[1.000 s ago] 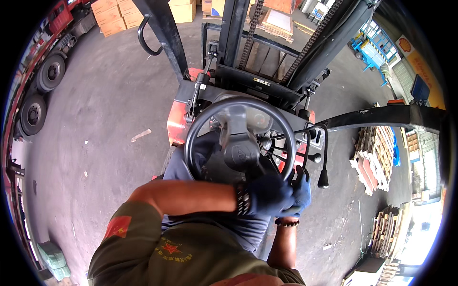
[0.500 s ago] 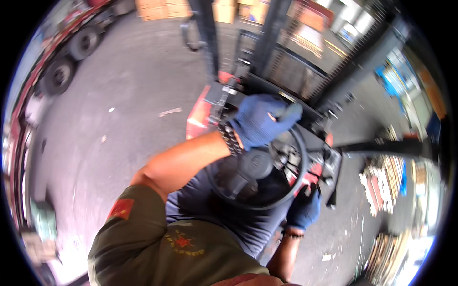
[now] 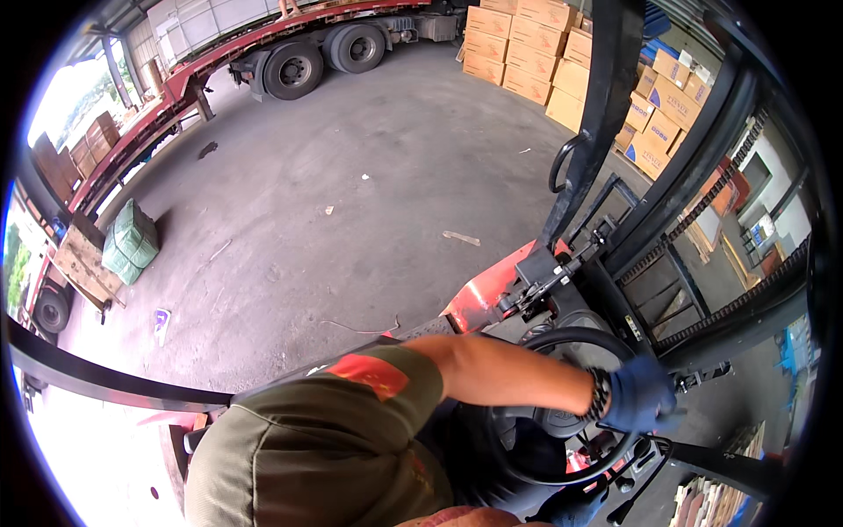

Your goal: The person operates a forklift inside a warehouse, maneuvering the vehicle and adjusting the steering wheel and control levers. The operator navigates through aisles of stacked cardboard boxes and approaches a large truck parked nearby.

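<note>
I am seated in a red forklift (image 3: 487, 283) with a black steering wheel (image 3: 575, 337). My left hand (image 3: 641, 395), in a dark blue glove with a dark beaded bracelet at the wrist, reaches across to the wheel's right side. Its fingers are wrapped at the rim there, slightly smeared by motion. Low in the picture, my right hand (image 3: 572, 507), also blue-gloved, is beside the black control levers (image 3: 625, 483). My body and the wheel hide much of it, so its grip does not show.
The mast (image 3: 702, 162) with its chains rises at right. A flatbed truck (image 3: 294, 70) stands across the far side. Stacked cartons (image 3: 531, 48) sit at the back right. A green wrapped bundle (image 3: 132, 241) lies at left, and wood scraps (image 3: 461, 238) are on the concrete floor.
The view has swung left, showing more of the truck and floor. My left hand has moved from the wheel's top to its right side. My right hand is now mostly hidden.
</note>
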Available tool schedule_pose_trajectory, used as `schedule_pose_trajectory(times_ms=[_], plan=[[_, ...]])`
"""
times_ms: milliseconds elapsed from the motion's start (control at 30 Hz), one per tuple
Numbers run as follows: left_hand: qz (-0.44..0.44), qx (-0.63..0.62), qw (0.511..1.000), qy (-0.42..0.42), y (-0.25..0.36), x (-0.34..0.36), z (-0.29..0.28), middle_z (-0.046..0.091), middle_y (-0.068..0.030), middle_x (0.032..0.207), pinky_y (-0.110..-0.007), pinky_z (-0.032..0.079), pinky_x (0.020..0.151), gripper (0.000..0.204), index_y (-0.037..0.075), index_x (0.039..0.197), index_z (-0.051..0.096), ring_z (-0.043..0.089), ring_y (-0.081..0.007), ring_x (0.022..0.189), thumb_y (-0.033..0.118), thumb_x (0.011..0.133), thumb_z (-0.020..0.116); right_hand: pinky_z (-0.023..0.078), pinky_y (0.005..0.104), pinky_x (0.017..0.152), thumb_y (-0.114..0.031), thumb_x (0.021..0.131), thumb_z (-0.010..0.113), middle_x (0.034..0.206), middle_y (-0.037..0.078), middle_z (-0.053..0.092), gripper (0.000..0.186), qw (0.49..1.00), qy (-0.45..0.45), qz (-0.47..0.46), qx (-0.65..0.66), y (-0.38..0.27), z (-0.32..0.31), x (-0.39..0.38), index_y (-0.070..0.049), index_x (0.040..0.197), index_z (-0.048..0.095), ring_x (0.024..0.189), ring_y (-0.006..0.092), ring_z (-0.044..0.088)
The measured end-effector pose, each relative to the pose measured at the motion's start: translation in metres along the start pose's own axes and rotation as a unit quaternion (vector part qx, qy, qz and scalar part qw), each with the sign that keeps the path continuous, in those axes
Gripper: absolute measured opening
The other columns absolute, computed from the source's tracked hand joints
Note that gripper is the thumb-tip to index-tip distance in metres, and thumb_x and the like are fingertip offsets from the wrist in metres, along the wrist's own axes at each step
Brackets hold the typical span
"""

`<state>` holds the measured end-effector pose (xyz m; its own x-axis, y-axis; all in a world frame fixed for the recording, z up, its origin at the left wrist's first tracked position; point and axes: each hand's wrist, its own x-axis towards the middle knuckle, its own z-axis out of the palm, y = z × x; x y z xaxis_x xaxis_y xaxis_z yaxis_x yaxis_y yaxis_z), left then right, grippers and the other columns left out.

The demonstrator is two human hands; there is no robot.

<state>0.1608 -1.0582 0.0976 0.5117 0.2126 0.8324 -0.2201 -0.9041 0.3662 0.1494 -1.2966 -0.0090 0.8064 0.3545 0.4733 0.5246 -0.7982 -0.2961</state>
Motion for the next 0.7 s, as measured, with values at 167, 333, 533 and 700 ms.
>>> schedule_pose_trajectory(times_ms=[167, 333, 533, 700], plan=[[-0.003, 0.029, 0.983, -0.183, 0.073, -0.083, 0.049, 0.062, -0.0090, 0.060, -0.048, 0.051, 0.061, 0.057, 0.013, 0.059, 0.065, 0.065, -0.0365, 0.061, 0.045, 0.105, 0.072, 0.060, 0.0494, 0.071, -0.041, 0.114, 0.065, 0.116, 0.010, 0.081, 0.037, 0.999, 0.017, -0.032, -0.008, -0.005, 0.011, -0.002, -0.011, 0.130, 0.081, 0.089, 0.0350, 0.079], [0.108, -0.053, 0.964, -0.237, 0.084, -0.193, -0.027, 0.066, -0.0115, 0.065, -0.052, 0.051, 0.062, 0.051, 0.012, 0.064, 0.071, 0.067, -0.0380, 0.063, 0.044, 0.105, 0.070, 0.060, 0.0493, 0.071, -0.040, 0.114, 0.065, 0.117, 0.011, 0.081, 0.037, 0.999, 0.007, -0.023, -0.030, 0.006, 0.001, -0.010, -0.011, 0.131, 0.080, 0.089, 0.0353, 0.079], [0.084, -0.033, 0.988, -0.124, 0.035, -0.238, -0.174, 0.068, -0.0117, 0.071, -0.052, 0.050, 0.061, 0.050, 0.012, 0.066, 0.069, 0.066, -0.0374, 0.066, 0.040, 0.107, 0.071, 0.061, 0.0509, 0.070, -0.041, 0.113, 0.065, 0.117, 0.012, 0.081, 0.039, 0.998, 0.029, -0.053, -0.036, 0.007, -0.012, -0.038, -0.011, 0.133, 0.080, 0.089, 0.0377, 0.079], [0.013, 0.046, 0.997, -0.065, -0.030, -0.159, -0.184, 0.066, -0.0081, 0.070, -0.045, 0.050, 0.056, 0.046, 0.015, 0.068, 0.068, 0.066, -0.0340, 0.063, 0.040, 0.105, 0.077, 0.063, 0.0514, 0.074, -0.041, 0.113, 0.066, 0.127, 0.014, 0.081, 0.041, 0.999, 0.005, -0.024, -0.030, 0.002, -0.021, -0.052, -0.012, 0.138, 0.079, 0.096, 0.0386, 0.080]])
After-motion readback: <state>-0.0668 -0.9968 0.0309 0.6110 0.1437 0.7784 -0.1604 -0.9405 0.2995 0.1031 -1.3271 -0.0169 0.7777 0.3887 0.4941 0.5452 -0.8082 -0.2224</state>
